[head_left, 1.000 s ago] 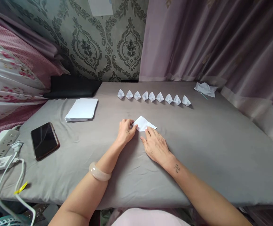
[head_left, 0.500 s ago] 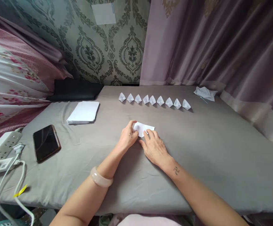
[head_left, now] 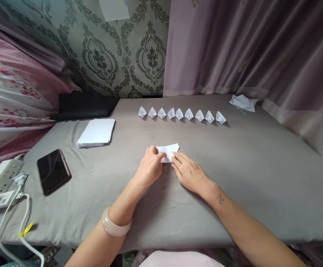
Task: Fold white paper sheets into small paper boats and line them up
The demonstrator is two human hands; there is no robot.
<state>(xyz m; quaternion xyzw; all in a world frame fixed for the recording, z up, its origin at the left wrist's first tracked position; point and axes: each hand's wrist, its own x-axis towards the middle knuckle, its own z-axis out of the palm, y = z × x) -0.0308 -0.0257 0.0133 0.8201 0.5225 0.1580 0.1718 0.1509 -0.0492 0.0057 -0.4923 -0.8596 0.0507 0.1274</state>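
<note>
One pale bangle (head_left: 115,224) circles the left forearm. Both forearms reach forward, converging over the grey-covered surface (head_left: 247,178). The left hand (head_left: 151,167), fingers curled, pinches the left end of one folded paper (head_left: 169,151); the right hand (head_left: 191,173) lies palm down, fingertips pressing its right part. A second ago the paper peaked at its far side; now it is a low strip. One phone (head_left: 53,171) lies left, one paper stack (head_left: 96,132) beyond it, then nine paper boats (head_left: 179,114) in a row.
</note>
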